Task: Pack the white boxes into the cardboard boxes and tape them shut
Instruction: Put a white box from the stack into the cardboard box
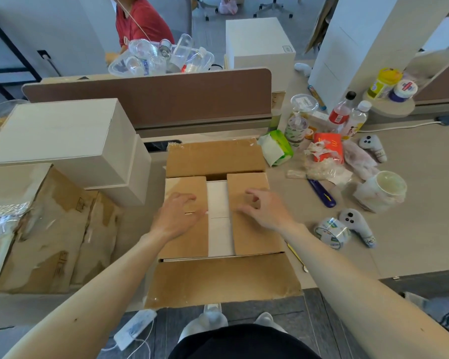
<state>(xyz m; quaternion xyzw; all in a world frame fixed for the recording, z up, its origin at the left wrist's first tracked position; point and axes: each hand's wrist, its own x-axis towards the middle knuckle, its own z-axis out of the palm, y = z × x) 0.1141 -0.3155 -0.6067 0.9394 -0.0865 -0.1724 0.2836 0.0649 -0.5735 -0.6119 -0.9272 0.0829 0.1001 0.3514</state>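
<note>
A cardboard box [218, 278] stands on the desk in front of me, its near and far flaps spread open. Its two side flaps are folded down, and a white box [218, 203] shows in the gap between them. My left hand [178, 216] lies flat on the left flap with fingers spread. My right hand [263, 208] rests on the right flap, fingers slightly curled. A roll of clear tape [332, 233] lies on the desk to the right. Two white boxes [62, 136] are stacked at the left, beside a second cardboard box [49, 229] with torn flaps.
Right of the box lie a blue cutter [322, 194], two white controllers [355, 226], bottles, a tissue pack, a cup and wrappers. A brown divider [151, 99] runs behind the box. A person in a red shirt sits beyond it. More white boxes [259, 47] stand at the back.
</note>
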